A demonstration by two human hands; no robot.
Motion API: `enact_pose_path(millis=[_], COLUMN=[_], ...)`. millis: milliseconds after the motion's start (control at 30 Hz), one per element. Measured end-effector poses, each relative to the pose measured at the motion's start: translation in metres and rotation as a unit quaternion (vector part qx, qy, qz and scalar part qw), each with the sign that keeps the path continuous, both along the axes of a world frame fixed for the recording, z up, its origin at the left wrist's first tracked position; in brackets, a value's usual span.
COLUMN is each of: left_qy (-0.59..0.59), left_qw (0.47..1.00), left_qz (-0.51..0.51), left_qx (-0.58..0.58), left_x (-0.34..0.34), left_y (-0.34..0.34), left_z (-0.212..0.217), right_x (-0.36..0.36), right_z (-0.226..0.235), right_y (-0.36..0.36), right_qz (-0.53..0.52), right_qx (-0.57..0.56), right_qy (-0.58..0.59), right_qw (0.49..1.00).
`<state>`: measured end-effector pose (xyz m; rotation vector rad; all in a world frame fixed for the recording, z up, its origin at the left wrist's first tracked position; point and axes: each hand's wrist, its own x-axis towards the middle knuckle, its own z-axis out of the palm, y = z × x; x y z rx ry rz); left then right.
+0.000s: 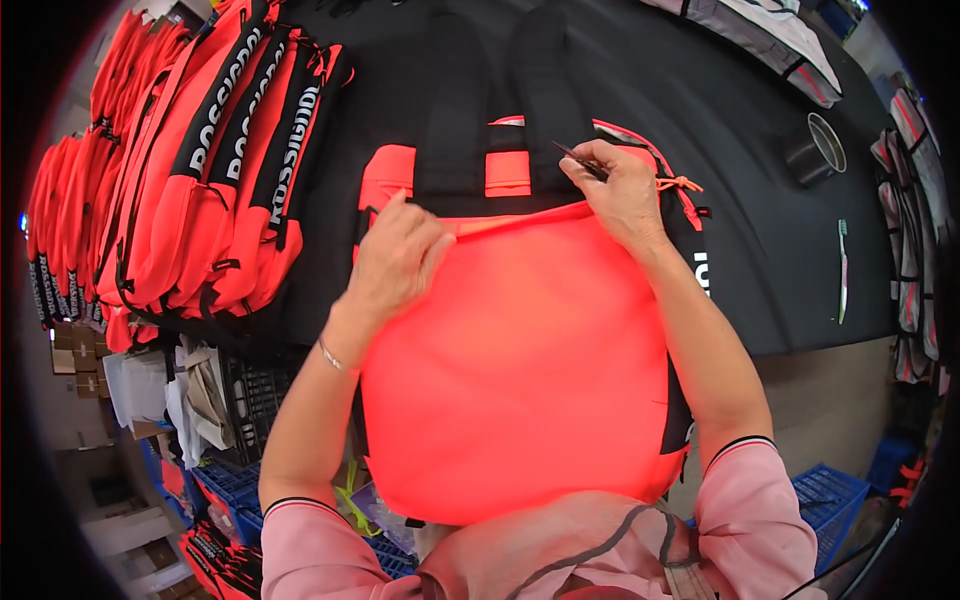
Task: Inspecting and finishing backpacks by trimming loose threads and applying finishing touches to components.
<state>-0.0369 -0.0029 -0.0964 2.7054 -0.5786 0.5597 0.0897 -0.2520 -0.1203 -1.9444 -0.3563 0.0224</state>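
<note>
A bright orange backpack [520,370] lies in front of me with its black shoulder straps [450,130] stretching away over the black table. The upper edge of its large orange panel is lifted, and a narrow gap shows beneath it. My left hand [400,255] is closed on this edge near the left strap, its fingertips bent into the fabric. At the right end of the edge is my right hand [622,195], closed around a small dark pointed tool [582,163] whose exact kind is hidden by the fingers. The tool's tip points up and left, beside the right strap.
Several orange and black backpacks [215,170] are stacked on the left. On the black table [740,250] to the right are a metal cup [822,150] and a toothbrush [842,270]. Grey bags [765,40] lie at the far right. A blue crate [830,505] stands below, on the right.
</note>
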Motion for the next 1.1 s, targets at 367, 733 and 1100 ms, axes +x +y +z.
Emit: enact_pose_path(millis=[367,733,1100], left_qy=[-0.039,-0.034,-0.022], left_qw=[0.976,0.975,0.965], left_qz=[0.202,0.215,0.245], left_qx=[-0.064,0.048,-0.095], left_x=[0.031,0.055,0.054], left_y=[-0.023,-0.021,-0.023], left_z=[-0.016,-0.044,-0.049], right_x=[-0.012,-0.015,-0.003], right_z=[0.003,0.007,0.000], right_y=[-0.006,-0.005,0.052], right_qz=[0.210,0.214,0.114], right_qx=[-0.127,-0.127,-0.209], right_qy=[-0.027,-0.037,-0.224], right_qw=[0.969,0.968,0.945])
